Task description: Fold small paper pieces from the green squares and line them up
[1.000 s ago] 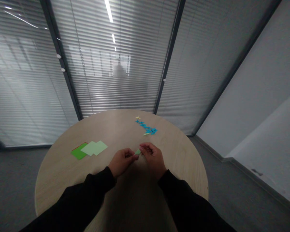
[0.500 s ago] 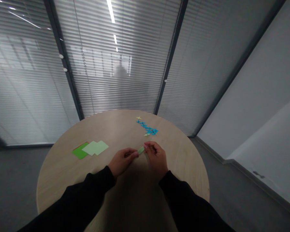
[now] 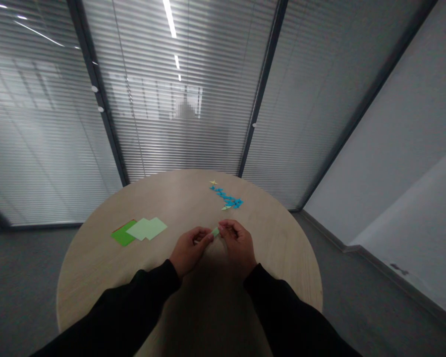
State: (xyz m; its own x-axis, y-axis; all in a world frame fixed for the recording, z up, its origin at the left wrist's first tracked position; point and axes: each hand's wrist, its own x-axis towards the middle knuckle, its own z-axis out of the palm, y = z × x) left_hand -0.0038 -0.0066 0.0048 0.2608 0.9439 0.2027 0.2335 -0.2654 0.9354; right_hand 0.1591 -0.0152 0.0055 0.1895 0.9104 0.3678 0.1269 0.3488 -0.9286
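Between my two hands is a small folded piece of light green paper (image 3: 215,231), mostly covered by fingers. My left hand (image 3: 191,248) pinches its left end between thumb and forefinger. At the other end, my right hand (image 3: 238,244) is closed on it with thumb and fingertips. Just beyond my hands lie several small blue folded paper pieces (image 3: 228,199) in a slanting row. A pale green folded piece (image 3: 226,208) rests at the near end of that row, and a yellow one (image 3: 213,183) at the far end.
On the left of the round wooden table (image 3: 92,267), light green paper sheets (image 3: 154,228) overlap a brighter green sheet (image 3: 124,236), with a thin red edge showing beneath. Glass panels with blinds (image 3: 186,144) stand behind the table, and a plain wall (image 3: 397,163) is to the right.
My hands have come slightly closer together, the right one shifting a little left. Less of the light green paper shows between the fingers.
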